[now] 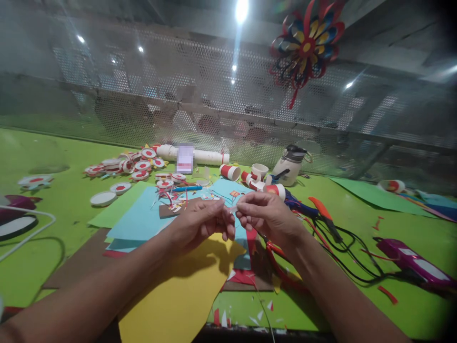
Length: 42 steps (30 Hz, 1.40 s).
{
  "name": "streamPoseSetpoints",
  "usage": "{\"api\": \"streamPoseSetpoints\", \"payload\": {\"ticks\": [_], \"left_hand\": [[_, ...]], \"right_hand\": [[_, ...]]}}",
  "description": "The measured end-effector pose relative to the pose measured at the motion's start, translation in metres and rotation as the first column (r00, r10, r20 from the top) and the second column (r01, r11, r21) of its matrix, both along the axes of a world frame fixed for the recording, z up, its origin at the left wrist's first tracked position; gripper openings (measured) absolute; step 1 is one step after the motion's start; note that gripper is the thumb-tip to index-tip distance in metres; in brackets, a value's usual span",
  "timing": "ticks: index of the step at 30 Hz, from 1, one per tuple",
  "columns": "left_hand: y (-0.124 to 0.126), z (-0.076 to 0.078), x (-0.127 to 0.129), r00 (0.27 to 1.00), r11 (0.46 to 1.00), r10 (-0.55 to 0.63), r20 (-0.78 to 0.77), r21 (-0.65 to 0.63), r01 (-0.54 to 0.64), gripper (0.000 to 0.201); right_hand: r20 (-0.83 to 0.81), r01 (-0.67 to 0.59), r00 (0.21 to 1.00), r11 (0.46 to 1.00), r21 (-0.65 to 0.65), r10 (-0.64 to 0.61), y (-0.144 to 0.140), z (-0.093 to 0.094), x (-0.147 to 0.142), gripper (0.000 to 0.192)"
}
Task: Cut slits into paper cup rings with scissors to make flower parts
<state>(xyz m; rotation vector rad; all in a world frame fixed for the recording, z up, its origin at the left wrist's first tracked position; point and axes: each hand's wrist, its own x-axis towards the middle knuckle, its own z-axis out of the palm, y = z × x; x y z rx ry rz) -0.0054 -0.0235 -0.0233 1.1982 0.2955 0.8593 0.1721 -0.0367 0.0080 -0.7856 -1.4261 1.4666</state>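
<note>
Yellow paper sheet (185,295) under the hands, blue sheet (143,219) just left. Beyond: red-white discs (143,165), white tube (210,156), paper cups (230,172), jug (290,165). Right: black cable (342,247), purple tool (414,262). Overhead: paper pinwheel (307,45).

I'm looking at a craft workshop: a green table (53,190) strewn with coloured paper sheets (143,216), paper scraps, red-and-white paper discs (143,166) in a heap, paper cups (230,171) and a glue gun (321,209) with its cord. A finished paper pinwheel (307,45) hangs on the perforated metal screen (178,95) behind (bright lamps glare above).
</note>
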Motion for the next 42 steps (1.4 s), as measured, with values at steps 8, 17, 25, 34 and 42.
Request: {"api": "streamPoseSetpoints", "payload": {"ticks": [8, 17, 25, 34, 42], "left_hand": [[0.012, -0.003, -0.003, 0.984, 0.992, -0.03, -0.173, -0.129, 0.007, 0.026], [0.011, 0.0, -0.011, 0.932, 0.968, -0.246, -0.265, -0.11, 0.224, 0.015], [0.01, -0.002, -0.01, 0.91, 0.956, -0.281, -0.307, -0.171, 0.237, 0.01], [0.008, 0.0, -0.007, 0.874, 0.961, -0.274, -0.401, -0.092, 0.259, 0.012], [0.007, 0.003, -0.007, 0.832, 0.953, -0.276, -0.482, -0.024, 0.302, 0.01]], "right_hand": [[0.308, 0.078, 0.937, 0.96, 0.27, -0.163, 0.002, -0.001, 0.004, 0.005], [0.51, -0.133, 0.851, 0.891, 0.435, -0.122, -0.008, 0.014, 0.01, 0.007], [0.602, -0.291, 0.792, 0.805, 0.517, -0.1, -0.011, 0.017, 0.013, 0.006], [0.689, -0.379, 0.718, 0.774, 0.508, -0.101, -0.01, 0.015, 0.014, 0.006], [0.743, -0.442, 0.665, 0.757, 0.48, -0.083, -0.008, 0.014, 0.015, 0.007]]}}
